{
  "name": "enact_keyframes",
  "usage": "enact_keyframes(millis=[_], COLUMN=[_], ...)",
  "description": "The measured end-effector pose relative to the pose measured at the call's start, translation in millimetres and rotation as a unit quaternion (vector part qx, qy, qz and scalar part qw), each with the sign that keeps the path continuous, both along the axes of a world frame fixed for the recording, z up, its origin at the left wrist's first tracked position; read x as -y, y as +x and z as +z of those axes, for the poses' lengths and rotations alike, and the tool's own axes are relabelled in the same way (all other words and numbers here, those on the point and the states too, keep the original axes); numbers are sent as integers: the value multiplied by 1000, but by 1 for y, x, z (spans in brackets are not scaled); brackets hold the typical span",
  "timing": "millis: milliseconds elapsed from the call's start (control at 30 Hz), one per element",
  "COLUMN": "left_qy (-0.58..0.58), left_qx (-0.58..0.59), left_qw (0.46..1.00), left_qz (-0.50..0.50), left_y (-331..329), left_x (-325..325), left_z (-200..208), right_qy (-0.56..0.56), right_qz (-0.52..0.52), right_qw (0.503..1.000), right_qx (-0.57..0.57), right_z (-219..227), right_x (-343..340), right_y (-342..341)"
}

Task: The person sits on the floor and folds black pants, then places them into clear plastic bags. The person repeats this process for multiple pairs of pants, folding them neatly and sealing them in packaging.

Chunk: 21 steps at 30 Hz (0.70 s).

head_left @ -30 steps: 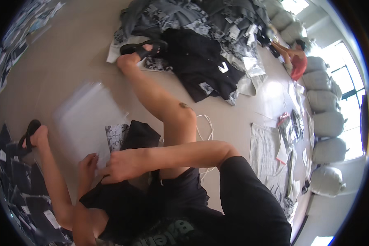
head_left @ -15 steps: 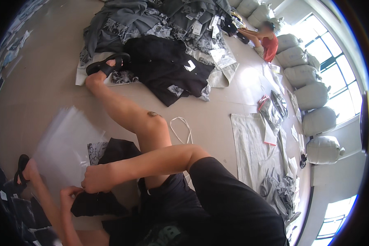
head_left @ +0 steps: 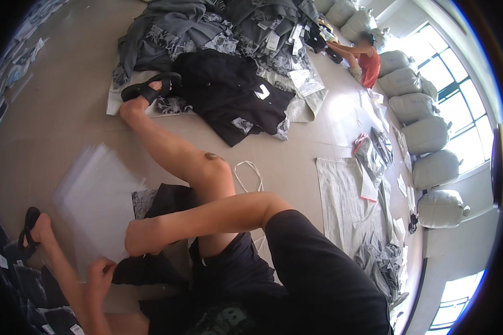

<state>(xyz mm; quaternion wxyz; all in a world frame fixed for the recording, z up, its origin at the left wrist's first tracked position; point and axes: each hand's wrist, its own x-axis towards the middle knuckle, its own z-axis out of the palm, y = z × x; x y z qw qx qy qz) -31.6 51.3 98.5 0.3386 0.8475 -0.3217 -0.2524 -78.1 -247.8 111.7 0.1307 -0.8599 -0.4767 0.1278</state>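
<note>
My right hand [head_left: 144, 237] is a closed fist over a folded black garment [head_left: 148, 270], gripping it. A black-and-white patterned part [head_left: 143, 202] of it shows beyond my wrist. My fingertips underneath are hidden, with a tiny white bit visible at the lower edge. My left hand [head_left: 100, 273] is closed in a pinch at the garment's left edge; what lies between its fingertips is too small to make out. Directly past both hands, a stack of clear plastic bags [head_left: 98, 187] lies on the floor.
Dark packed garments [head_left: 31, 282] lie by my left foot. Ahead is a heap of grey patterned clothes [head_left: 190, 28] with a black shirt [head_left: 223, 84]. A white cord [head_left: 248, 167] and pale sheet [head_left: 346, 195] lie rightward. A person in red [head_left: 369, 67] sits near white sacks [head_left: 427, 131].
My hands have moved apart. The right hand and the black garment have shifted to the right, away from the bags; the left hand has dropped slightly lower.
</note>
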Motion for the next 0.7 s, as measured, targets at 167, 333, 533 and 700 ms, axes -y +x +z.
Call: enact_keyframes(millis=[167,333,533,700], left_qy=[-30,7,70,104], left_qx=[-88,-153,-203,-209], left_qw=[996,988,976,969], left_qz=[-9,-9,-46,-74], left_y=[-7,-3,3,2], left_x=[21,27,25,18], left_z=[7,2,-1,-8], right_qy=[10,10,53,25], right_qz=[6,13,2,9], right_qw=[1000,1000,998,1000], right_qx=[14,16,20,5], right_z=[-5,11,-2,5], right_x=[-4,-5,-9,-14], right_y=[-5,-11,-20,-18])
